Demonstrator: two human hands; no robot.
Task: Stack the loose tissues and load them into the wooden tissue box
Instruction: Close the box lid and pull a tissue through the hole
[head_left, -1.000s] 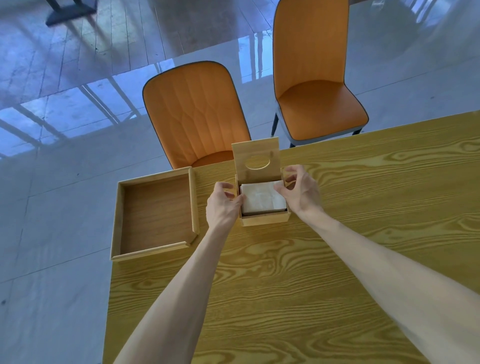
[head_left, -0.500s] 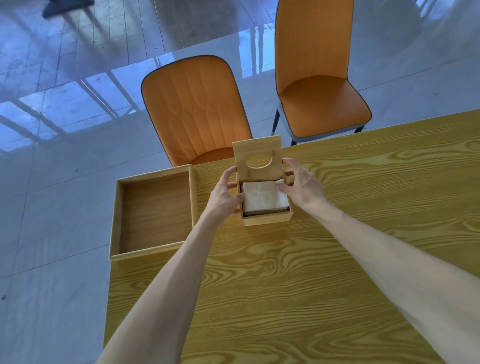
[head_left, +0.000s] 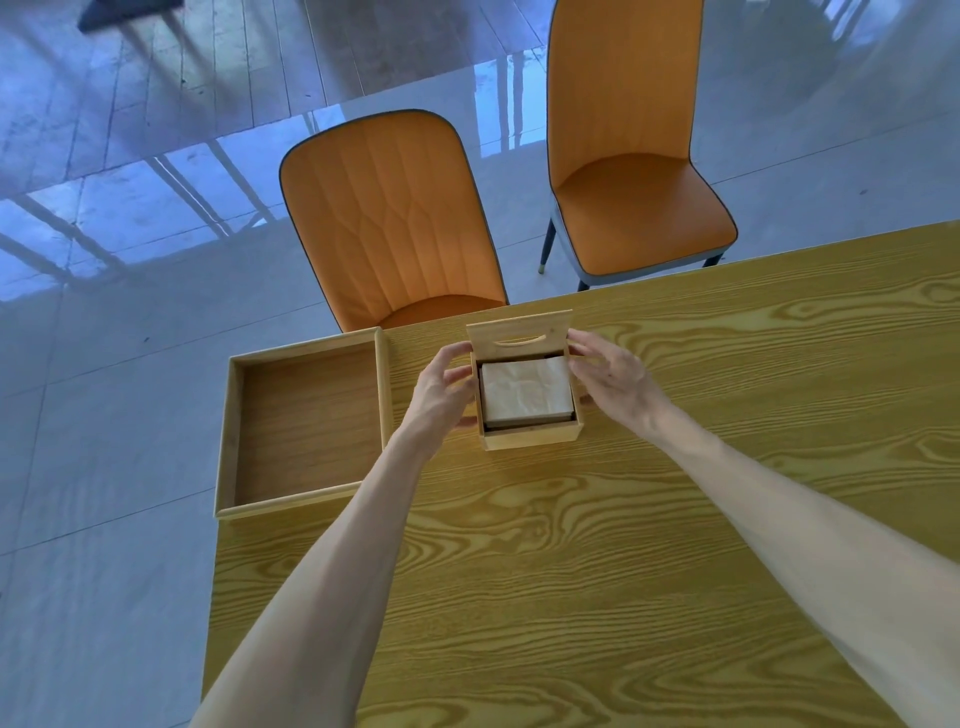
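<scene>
A small wooden tissue box (head_left: 532, 439) stands on the yellow wood-grain table near its far edge. A neat stack of pale tissues (head_left: 524, 387) fills it. Its hinged lid (head_left: 519, 335), with an oval slot, is tilted forward over the back of the box. My left hand (head_left: 441, 387) is at the box's left side, fingers up at the lid's left edge. My right hand (head_left: 610, 374) is at the right side, fingertips on the lid's right edge.
An empty shallow wooden tray (head_left: 306, 426) sits at the table's left far corner, overhanging the edge. Two orange chairs (head_left: 395, 228) (head_left: 634, 156) stand beyond the table on a glossy tiled floor. The table (head_left: 675, 519) stretches right and toward me.
The lid has tipped forward from nearly upright to partly lowered over the tissues. Both hands rose from the box's sides to the lid's edges.
</scene>
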